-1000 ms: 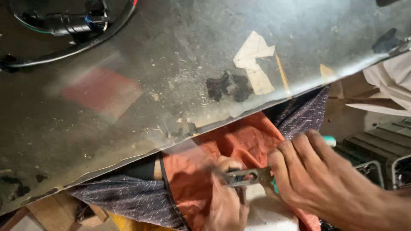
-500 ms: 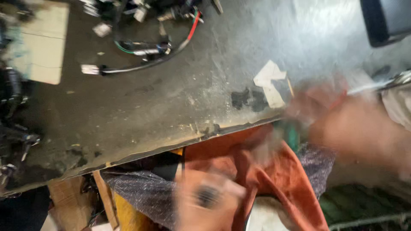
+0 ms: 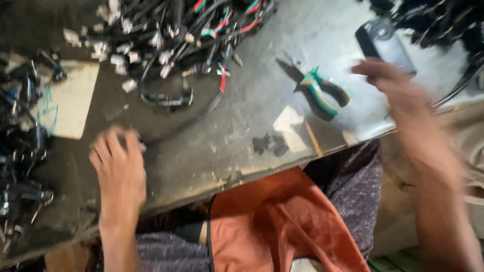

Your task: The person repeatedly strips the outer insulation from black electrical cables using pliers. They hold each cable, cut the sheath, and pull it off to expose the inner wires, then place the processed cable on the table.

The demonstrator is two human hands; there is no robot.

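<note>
No container shows on the metal table (image 3: 242,146); the tangle of wires (image 3: 181,35) lies loose on it and is cut off at the top edge. The left hand (image 3: 118,168) lies flat and open on the table, holding nothing. The right hand (image 3: 398,88) is blurred; its grip cannot be told. It hovers near the green pliers (image 3: 325,93), which lie on the table.

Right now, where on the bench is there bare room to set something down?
Bare metal lies between the left hand and the green-handled pliers, around the pale tape scrap. The wire harness pile crowds the far side; more connectors crowd the left edge beside the white card.
</note>
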